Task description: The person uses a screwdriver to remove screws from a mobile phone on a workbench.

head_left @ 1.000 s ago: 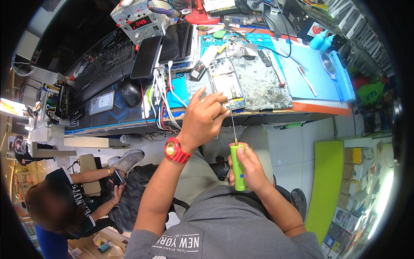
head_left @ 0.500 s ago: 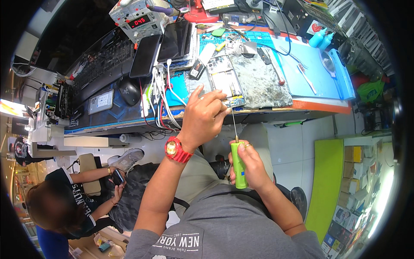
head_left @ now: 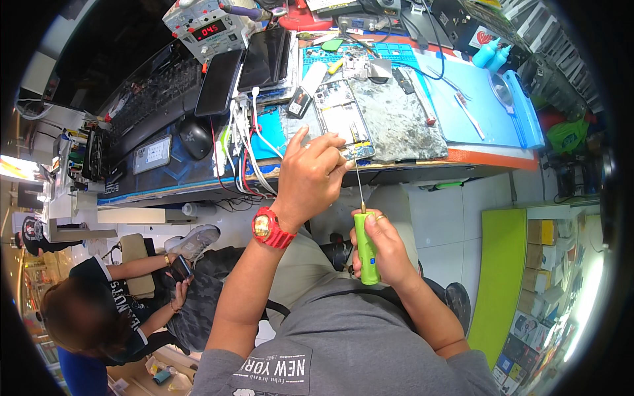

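The opened phone (head_left: pixel 340 113) lies on the stained grey mat (head_left: pixel 403 125). Nearer the body than the phone, the right hand's (head_left: pixel 386 241) grip encloses the green-handled tool (head_left: pixel 368 254), shaft toward the phone. The left hand's (head_left: pixel 312 175) grip is narrow beside the phone's near end; contents cannot be determined. Caution: an unsteady shaft could slip, scratching exposed parts or fingers.

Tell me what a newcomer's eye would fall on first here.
Likely the lime-green tool gripped in the right hand, just below the middle of the view. Next, the red watch on the left wrist, below the left hand, which is near an opened phone. At the upper left, a boxy power supply shows glowing red digits.
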The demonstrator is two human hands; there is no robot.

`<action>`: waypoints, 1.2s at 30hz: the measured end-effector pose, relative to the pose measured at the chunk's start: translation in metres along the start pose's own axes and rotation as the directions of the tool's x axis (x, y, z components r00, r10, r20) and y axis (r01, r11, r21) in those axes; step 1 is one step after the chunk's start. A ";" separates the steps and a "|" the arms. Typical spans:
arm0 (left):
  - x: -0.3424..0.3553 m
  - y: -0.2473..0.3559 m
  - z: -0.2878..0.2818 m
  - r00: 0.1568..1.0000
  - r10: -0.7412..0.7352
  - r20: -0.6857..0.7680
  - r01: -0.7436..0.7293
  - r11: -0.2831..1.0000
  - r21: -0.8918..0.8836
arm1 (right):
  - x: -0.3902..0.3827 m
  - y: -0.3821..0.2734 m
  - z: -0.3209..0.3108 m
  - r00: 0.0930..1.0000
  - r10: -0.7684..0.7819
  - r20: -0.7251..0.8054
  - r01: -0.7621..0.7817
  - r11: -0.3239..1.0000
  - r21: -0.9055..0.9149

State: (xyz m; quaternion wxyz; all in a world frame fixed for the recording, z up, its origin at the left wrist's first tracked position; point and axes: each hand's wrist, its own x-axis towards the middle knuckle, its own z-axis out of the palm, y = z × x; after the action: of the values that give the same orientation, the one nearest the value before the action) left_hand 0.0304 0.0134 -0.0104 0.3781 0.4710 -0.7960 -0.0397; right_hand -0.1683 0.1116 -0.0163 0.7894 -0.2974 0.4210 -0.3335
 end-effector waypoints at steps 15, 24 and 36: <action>0.002 0.004 0.001 1.000 -0.014 -0.013 0.014 0.999 0.031 | 0.000 0.001 -0.002 1.000 -0.009 0.000 0.009 1.000 0.017; 0.003 0.005 0.003 1.000 -0.017 -0.026 0.019 0.999 0.051 | -0.001 0.000 -0.002 1.000 -0.003 -0.006 0.003 1.000 0.024; 0.003 0.005 0.004 0.999 -0.030 -0.021 0.031 0.999 0.027 | -0.002 0.000 -0.005 0.999 -0.026 -0.043 0.027 0.999 0.040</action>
State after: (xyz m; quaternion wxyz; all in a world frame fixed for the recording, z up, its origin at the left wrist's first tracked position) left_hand 0.0233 0.0126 -0.0093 0.3791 0.4886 -0.7853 -0.0296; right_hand -0.1737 0.1123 -0.0174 0.7816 -0.2799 0.4268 -0.3586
